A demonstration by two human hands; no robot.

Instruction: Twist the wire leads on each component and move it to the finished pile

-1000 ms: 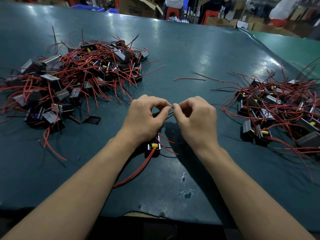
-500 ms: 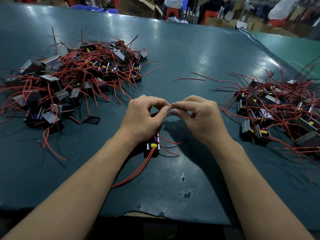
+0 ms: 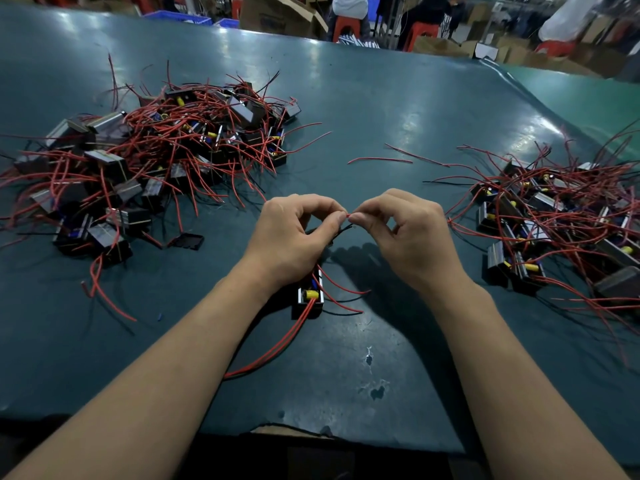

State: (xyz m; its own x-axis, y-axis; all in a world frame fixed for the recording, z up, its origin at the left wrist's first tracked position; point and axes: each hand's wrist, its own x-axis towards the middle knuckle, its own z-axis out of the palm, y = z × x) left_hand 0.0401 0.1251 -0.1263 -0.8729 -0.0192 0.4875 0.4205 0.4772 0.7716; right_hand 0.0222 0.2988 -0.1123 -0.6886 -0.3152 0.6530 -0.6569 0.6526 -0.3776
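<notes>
Pinching wire leads (image 3: 347,216): left hand (image 3: 291,237), right hand (image 3: 408,237); component (image 3: 310,297) below.

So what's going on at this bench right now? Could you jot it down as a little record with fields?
Setting: teal worktable
Left hand: pinches wire leads between thumb and finger
Right hand: pinches the tip of the same leads
Component in work: black block with a yellow part, on the table below the left hand
Left pile: many components with red wires
Right pile: more of the same
Loose wire: red, lying alone between the piles
</notes>
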